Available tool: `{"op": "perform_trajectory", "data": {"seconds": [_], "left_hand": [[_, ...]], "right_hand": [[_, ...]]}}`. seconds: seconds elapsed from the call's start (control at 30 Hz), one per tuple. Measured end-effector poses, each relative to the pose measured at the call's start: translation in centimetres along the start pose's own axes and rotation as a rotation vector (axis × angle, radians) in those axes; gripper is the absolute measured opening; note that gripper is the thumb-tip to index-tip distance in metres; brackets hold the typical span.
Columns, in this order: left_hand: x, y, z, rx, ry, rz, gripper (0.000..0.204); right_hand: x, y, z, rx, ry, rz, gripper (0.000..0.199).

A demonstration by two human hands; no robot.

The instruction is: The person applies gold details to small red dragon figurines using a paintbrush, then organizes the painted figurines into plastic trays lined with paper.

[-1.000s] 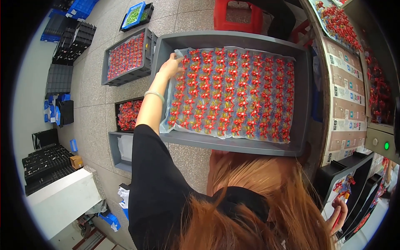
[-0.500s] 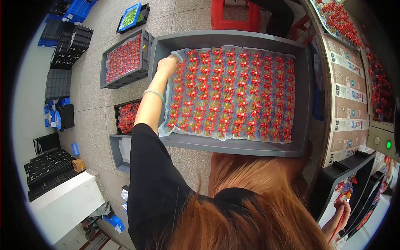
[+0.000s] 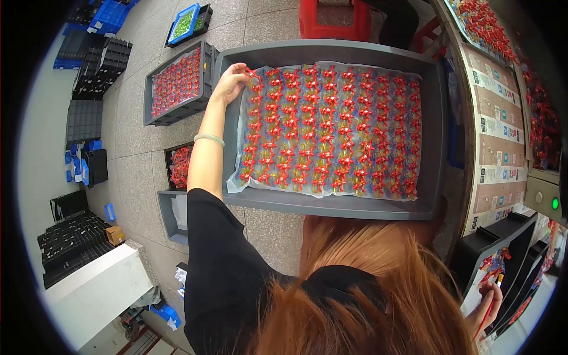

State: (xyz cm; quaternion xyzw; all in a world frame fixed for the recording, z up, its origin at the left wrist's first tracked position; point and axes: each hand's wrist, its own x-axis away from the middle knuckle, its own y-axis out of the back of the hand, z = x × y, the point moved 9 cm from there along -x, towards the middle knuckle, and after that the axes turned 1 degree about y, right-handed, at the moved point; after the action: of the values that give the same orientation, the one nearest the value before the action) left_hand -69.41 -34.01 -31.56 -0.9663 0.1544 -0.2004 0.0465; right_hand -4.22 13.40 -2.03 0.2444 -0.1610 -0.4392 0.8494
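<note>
The left hand (image 3: 231, 83), palm outside the rows, pinches a red figure (image 3: 253, 74) at the far end of the row closest to it, seemingly by the fingertips alone so the packed neighbours go undisturbed. Right of that hand, the other wrapped red figures (image 3: 328, 130) lie in close lengthwise rows inside a large grey crate (image 3: 331, 207), probably lined up this way to save room and stop them tangling. Beneath them a pale liner (image 3: 238, 184) likely shields them from the crate's floor. Left of the hand stands a smaller filled crate (image 3: 183, 110). The right hand (image 3: 486, 309) is closed around a slim red-handled tool (image 3: 500, 279), held pencil-fashion, perhaps for control; just beyond its fingertips stands a black tray (image 3: 494, 234).
</note>
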Motion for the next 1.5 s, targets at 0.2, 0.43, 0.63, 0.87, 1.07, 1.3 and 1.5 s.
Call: {"op": "perform_trajectory", "data": {"seconds": [0.2,0.43,0.63,0.87,1.07,1.3,1.5], "left_hand": [[1.7,-3.9,-3.9,-1.087,-0.721,-0.155,0.020],[3.4,-2.4,-2.6,-1.270,-0.636,-0.490,0.029],[0.2,-1.8,-0.6,-1.326,-0.333,-0.365,0.028],[0.8,0.4,0.6,-1.540,0.202,-0.455,0.032],[0.7,2.5,4.1,-1.241,0.193,-0.228,0.040],[4.9,5.2,9.2,-1.052,0.570,-0.155,0.038],[7.4,4.0,8.2,-0.637,0.304,-0.299,0.041]], "right_hand": [[0.5,-0.2,0.5,0.017,0.023,-0.039,0.024],[0.7,0.4,0.3,-0.029,-0.023,-0.093,0.024],[0.8,-1.3,2.2,0.044,-0.027,-0.057,0.024],[1.3,-0.2,1.6,0.070,-0.066,-0.138,0.025],[1.1,0.2,0.8,0.054,-0.017,-0.063,0.026],[1.4,0.9,0.3,0.029,-0.011,-0.016,0.027],[0.5,3.3,-3.0,-0.025,0.013,-0.062,0.027]]}}
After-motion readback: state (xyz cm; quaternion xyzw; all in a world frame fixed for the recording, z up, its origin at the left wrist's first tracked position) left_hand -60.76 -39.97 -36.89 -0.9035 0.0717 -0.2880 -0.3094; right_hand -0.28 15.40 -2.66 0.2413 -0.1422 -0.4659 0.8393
